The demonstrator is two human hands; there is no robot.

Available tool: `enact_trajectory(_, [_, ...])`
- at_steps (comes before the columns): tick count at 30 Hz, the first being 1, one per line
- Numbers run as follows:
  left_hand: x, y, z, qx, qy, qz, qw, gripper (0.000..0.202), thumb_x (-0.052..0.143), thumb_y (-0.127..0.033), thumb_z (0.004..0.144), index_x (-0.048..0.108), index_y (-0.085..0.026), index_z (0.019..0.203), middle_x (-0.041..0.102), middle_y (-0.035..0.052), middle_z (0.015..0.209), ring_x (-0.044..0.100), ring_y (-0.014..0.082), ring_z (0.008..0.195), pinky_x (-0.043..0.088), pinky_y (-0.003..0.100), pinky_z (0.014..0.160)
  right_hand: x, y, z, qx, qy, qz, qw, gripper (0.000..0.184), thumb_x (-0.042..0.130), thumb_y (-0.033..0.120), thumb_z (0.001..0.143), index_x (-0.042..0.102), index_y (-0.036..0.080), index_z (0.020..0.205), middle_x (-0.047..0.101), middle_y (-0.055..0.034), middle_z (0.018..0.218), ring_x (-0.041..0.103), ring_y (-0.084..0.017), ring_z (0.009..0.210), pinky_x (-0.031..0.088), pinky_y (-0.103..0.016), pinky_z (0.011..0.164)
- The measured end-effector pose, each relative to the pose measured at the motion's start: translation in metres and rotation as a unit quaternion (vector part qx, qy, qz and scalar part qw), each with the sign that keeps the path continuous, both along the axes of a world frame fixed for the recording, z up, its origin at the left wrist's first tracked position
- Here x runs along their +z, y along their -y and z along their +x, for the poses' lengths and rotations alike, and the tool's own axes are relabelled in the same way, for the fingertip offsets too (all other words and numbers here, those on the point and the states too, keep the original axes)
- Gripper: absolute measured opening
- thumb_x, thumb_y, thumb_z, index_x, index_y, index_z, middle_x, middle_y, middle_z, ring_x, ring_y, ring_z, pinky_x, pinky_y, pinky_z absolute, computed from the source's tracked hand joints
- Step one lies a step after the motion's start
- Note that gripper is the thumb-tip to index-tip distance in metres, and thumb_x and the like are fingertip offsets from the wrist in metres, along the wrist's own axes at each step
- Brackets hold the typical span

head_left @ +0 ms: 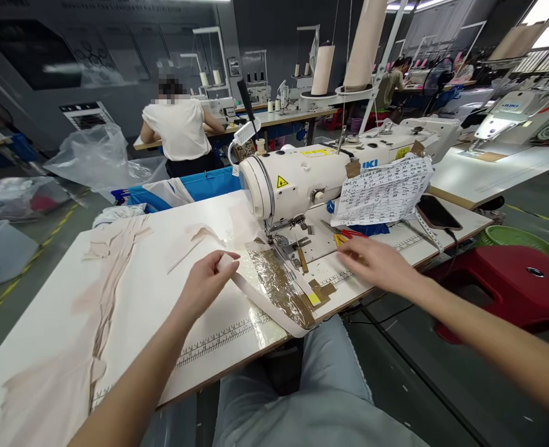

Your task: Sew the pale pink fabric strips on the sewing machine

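My left hand pinches one end of a pale cream fabric strip on the white sewing table; the strip runs right and droops over the front edge. My right hand hovers, blurred, fingers spread, over the table right of the needle, close to red-handled scissors. It holds nothing I can make out. A white JUKI sewing machine stands behind both hands, its presser foot above a taped shiny patch.
Pale fabric pieces lie along the table's left. A paper sheet with writing leans on the machine, beside a phone. A red stool and green basket stand at right. A seated person works behind.
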State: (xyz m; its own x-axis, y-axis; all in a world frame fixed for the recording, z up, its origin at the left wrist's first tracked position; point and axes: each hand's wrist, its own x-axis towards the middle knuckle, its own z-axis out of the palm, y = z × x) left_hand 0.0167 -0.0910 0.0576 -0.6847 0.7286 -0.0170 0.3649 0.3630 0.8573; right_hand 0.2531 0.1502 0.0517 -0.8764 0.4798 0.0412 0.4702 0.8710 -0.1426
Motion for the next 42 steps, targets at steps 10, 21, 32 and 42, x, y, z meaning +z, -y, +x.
enact_trajectory(10, [-0.030,-0.109,-0.045,-0.077,-0.260,-0.241,0.932,0.044,0.054,-0.029,0.086,0.055,-0.021,0.130,0.068,0.0092,0.118,0.063,0.0259,0.107,0.047,0.029,0.077,-0.028,0.074,-0.038,0.087,0.024,0.101,0.991,0.012,0.055,0.010,0.087,0.067,0.013,0.088,0.068,-0.0125,0.086,0.065,-0.025,0.081,0.043,-0.031,0.066])
enact_trajectory(21, [-0.048,-0.121,-0.058,-0.065,-0.301,-0.241,0.920,0.026,0.040,-0.030,0.094,0.059,-0.022,0.109,0.070,0.0095,0.107,0.064,0.0260,0.100,0.046,0.031,0.073,-0.040,0.069,-0.039,0.014,-0.083,0.058,0.995,0.026,0.040,0.020,0.093,0.061,0.019,0.078,0.063,-0.0067,0.080,0.059,-0.019,0.068,0.033,-0.027,0.053])
enact_trajectory(32, [-0.044,-0.114,-0.061,-0.043,-0.297,-0.243,0.922,0.023,0.039,-0.027,0.094,0.058,-0.020,0.105,0.069,0.0109,0.104,0.065,0.0246,0.095,0.045,0.031,0.073,-0.035,0.086,-0.087,-0.025,-0.257,-0.051,0.965,0.023,0.040,0.025,0.090,0.056,0.022,0.073,0.065,-0.0024,0.072,0.059,-0.017,0.063,0.041,-0.025,0.056])
enact_trajectory(42, [-0.047,-0.110,-0.050,-0.061,-0.297,-0.236,0.923,0.022,0.040,-0.029,0.094,0.058,-0.022,0.104,0.070,0.0088,0.101,0.065,0.0229,0.093,0.044,0.030,0.072,-0.036,0.056,-0.073,-0.112,-0.363,-0.055,0.923,0.026,0.037,0.030,0.094,0.055,0.022,0.077,0.059,-0.0039,0.067,0.054,-0.020,0.059,0.041,-0.030,0.056])
